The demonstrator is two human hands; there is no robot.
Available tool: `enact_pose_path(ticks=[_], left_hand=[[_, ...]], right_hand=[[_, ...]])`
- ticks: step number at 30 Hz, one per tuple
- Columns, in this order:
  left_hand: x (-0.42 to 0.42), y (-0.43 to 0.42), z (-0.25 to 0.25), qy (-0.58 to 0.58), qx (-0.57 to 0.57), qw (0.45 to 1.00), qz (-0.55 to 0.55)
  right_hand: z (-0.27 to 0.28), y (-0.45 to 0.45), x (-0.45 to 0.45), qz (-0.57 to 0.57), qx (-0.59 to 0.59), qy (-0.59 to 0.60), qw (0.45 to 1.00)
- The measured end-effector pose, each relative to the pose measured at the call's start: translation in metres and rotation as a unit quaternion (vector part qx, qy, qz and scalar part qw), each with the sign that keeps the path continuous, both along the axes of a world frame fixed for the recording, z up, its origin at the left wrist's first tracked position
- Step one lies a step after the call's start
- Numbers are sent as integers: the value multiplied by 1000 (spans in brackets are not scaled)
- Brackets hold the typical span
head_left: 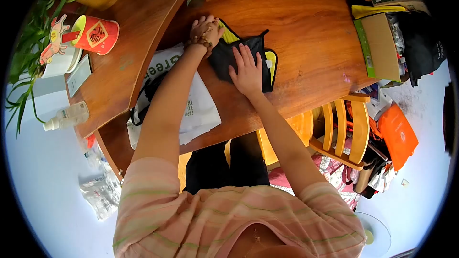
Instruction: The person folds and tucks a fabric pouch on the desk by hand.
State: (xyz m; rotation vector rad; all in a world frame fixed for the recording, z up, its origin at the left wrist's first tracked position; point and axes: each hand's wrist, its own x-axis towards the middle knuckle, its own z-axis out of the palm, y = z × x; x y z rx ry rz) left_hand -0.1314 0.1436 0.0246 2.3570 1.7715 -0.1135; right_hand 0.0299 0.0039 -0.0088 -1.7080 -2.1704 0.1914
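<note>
A flat black fabric piece with yellow panels [222, 62], perhaps a folded bag, lies on the wooden desk [311, 43]. My right hand [249, 74] rests palm down on its black part, fingers stretched out and thumb apart. At its upper left edge is my left hand [205, 29], fingers extended and thumb out to the side, touching or very close to the fabric. A brown bead bracelet [203, 43] circles the left wrist. Under my left forearm lies a white printed bag [203, 110] with green lettering, with a black strap [149, 88] beside it.
A raised shelf on the left bears a red paper cup [98, 36], with a clear bottle [71, 116] at its edge and a plant [24, 91] beyond. On the right stand an open cardboard box [380, 48], a black cap [420, 43] and a wooden chair [340, 129].
</note>
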Motion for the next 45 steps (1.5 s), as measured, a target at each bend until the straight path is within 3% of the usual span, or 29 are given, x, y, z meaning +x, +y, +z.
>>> enact_pose_path(ticks=[4,9,21,24,28,36,39,40,45], left_hand=[[25,20,-5,2,35,999,-15],[15,-22,-8,34,88,996,2],[27,13,-11,-1,48,999,18],[17,-10,-16,-24,78,997,6],[8,-41,-9,15,37,999,17],[36,22,-9,41,46,998,2],[59,8,-14,11,66,997,-22],[73,-4,-13,-45,15,999,-22],[140,-47,-39,-108,81,983,-125]], right_hand=[[-1,-1,0,-6,9,5,1000],[-2,2,1,-3,16,1,1000],[-2,-1,0,-17,8,8,1000],[-2,-1,0,-14,5,16,1000],[1,-3,1,-8,2,34,999],[-2,1,1,-22,20,34,999],[-6,-5,1,-36,53,47,997],[-6,-5,2,-39,63,57,996],[-3,-60,15,-136,39,80,987]])
